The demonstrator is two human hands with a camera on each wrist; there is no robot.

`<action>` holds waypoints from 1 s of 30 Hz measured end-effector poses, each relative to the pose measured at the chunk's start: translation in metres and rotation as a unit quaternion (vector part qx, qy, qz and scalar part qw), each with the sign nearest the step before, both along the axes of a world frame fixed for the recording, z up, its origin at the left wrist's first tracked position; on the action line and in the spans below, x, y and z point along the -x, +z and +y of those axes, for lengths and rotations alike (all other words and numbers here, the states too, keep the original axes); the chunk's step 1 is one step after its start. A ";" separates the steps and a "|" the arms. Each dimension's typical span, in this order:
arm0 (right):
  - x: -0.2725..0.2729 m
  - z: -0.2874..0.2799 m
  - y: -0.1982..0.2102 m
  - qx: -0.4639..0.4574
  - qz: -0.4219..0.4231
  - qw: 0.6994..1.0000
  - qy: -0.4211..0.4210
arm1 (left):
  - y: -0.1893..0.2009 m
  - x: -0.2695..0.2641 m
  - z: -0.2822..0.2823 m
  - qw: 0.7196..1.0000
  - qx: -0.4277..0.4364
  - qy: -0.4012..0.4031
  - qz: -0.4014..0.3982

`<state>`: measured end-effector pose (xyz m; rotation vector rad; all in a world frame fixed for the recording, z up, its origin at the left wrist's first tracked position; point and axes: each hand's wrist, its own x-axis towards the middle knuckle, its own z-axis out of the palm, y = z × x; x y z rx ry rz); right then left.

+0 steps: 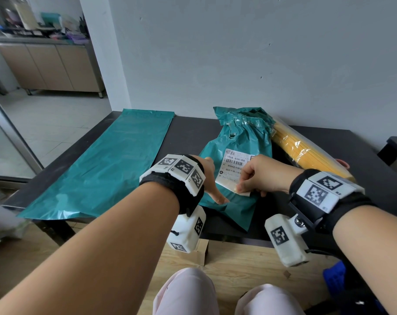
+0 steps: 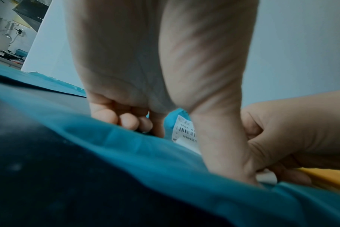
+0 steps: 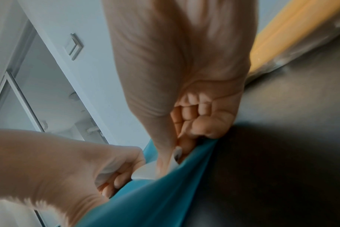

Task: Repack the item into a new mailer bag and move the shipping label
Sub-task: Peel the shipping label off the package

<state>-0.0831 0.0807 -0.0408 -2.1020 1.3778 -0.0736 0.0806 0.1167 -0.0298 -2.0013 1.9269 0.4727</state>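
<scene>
A torn, crumpled teal old mailer bag [image 1: 243,137] lies on the dark table [image 1: 193,133] with a white shipping label [image 1: 235,164] on it. My right hand [image 1: 240,189] pinches the label's near edge, which is lifted off the bag; the right wrist view shows that curled white edge [image 3: 145,172] between thumb and finger. My left hand [image 1: 213,180] holds the old bag beside the label, thumb pressed on its top and fingers curled at its left side. A flat new teal mailer bag [image 1: 115,164] lies to the left. The yellow item [image 1: 299,151], in clear wrap, lies to the right.
The table stands against a grey wall [image 1: 261,53]. Its near edge runs just behind my wrists, with my knees [image 1: 188,292] and a wooden floor below. A doorway to a room with cabinets [image 1: 52,64] is at the far left.
</scene>
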 end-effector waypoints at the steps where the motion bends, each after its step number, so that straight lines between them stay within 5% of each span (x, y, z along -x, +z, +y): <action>1: 0.000 0.000 0.000 0.002 0.001 1.000 0.000 | 0.000 0.000 0.000 1.000 0.000 -0.001 0.000; 30: 0.004 -0.005 -0.003 0.016 -0.006 1.000 -0.014 | 0.001 0.001 0.000 1.000 0.001 -0.001 0.002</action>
